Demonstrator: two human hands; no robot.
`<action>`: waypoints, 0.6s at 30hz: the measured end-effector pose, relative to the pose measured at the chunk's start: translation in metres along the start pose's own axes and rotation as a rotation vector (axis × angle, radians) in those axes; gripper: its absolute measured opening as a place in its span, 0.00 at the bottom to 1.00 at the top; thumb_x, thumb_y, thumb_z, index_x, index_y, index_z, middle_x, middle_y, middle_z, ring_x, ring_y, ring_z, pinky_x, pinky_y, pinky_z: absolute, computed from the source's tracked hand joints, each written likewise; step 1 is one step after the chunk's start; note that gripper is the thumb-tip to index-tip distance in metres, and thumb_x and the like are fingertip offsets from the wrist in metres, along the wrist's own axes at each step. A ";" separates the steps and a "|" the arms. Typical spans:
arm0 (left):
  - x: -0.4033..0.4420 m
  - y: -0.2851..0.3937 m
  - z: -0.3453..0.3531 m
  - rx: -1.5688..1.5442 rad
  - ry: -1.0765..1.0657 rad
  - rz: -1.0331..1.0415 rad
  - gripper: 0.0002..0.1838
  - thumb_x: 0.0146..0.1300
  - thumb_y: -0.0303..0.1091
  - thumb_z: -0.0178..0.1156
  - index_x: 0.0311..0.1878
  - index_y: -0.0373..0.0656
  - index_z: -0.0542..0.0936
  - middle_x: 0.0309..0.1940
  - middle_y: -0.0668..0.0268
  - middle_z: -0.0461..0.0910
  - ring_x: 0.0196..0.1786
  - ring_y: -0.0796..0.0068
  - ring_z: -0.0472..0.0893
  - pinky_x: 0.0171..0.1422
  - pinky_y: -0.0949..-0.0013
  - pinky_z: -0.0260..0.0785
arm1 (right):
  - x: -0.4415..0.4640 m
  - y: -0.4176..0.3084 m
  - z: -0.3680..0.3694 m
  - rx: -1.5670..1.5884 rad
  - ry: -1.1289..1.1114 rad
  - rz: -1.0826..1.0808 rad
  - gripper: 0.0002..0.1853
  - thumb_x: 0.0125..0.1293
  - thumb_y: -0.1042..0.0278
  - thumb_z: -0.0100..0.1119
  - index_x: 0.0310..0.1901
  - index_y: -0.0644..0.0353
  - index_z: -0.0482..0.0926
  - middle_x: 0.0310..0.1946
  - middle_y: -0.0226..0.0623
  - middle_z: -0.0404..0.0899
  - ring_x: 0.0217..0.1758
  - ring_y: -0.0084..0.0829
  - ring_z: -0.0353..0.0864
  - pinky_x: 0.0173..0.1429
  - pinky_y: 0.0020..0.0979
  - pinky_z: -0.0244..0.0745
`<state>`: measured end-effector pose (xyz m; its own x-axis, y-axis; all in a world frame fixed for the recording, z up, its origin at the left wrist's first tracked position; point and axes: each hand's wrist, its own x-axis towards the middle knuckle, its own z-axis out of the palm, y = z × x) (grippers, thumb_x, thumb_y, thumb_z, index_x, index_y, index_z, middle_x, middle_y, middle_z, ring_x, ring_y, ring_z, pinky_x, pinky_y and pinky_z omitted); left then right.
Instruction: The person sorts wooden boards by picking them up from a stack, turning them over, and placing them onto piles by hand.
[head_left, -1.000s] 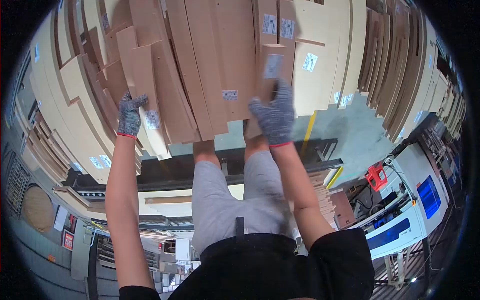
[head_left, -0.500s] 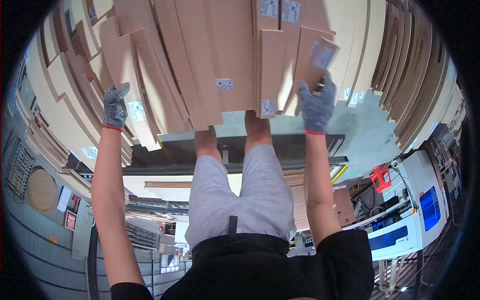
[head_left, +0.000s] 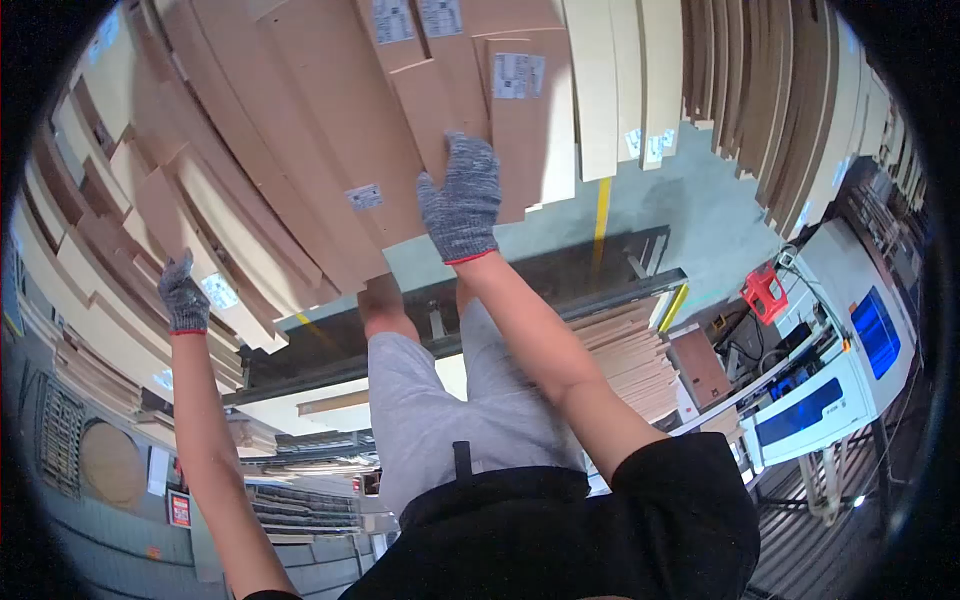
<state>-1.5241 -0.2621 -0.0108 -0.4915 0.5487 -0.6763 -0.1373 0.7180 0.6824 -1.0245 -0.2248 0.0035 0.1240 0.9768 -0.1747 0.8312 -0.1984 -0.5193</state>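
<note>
My right hand [head_left: 462, 200], in a grey knit glove with a red cuff, is at the near end of a narrow brown board [head_left: 432, 100]. Its thumb lies along the left edge and its fingers reach over the face, gripping the board. A wider brown board [head_left: 515, 125] with white labels lies just to the right. My left hand [head_left: 185, 295], gloved alike, rests at the near end of another brown board [head_left: 160, 210], its fingers slightly bent and apart. Beside it is a pale board end with a white label [head_left: 220, 290].
Long brown and cream boards [head_left: 610, 90] stand stacked in rows across the front. Below them runs a dark metal rail [head_left: 560, 325]. To the right are a red plastic stand [head_left: 765, 293] and a white machine [head_left: 845, 340] with blue windows.
My right hand has let go of the labelled board, which now lies among the others, and has moved left onto the narrow board. The view has turned; my left hand stays by the same stack.
</note>
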 end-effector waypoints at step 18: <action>0.028 -0.019 -0.055 -0.082 -0.015 -0.135 0.14 0.71 0.34 0.59 0.55 0.39 0.81 0.45 0.64 0.85 0.45 0.64 0.86 0.50 0.60 0.80 | 0.117 0.256 -0.123 -0.360 0.230 -0.025 0.21 0.55 0.63 0.74 0.48 0.66 0.82 0.52 0.53 0.80 0.57 0.53 0.77 0.65 0.49 0.73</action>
<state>-1.5826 -0.2843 -0.0275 -0.4508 0.4569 -0.7669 -0.2707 0.7487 0.6052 -0.7306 -0.1512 -0.0467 0.1857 0.9815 0.0468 0.9664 -0.1738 -0.1891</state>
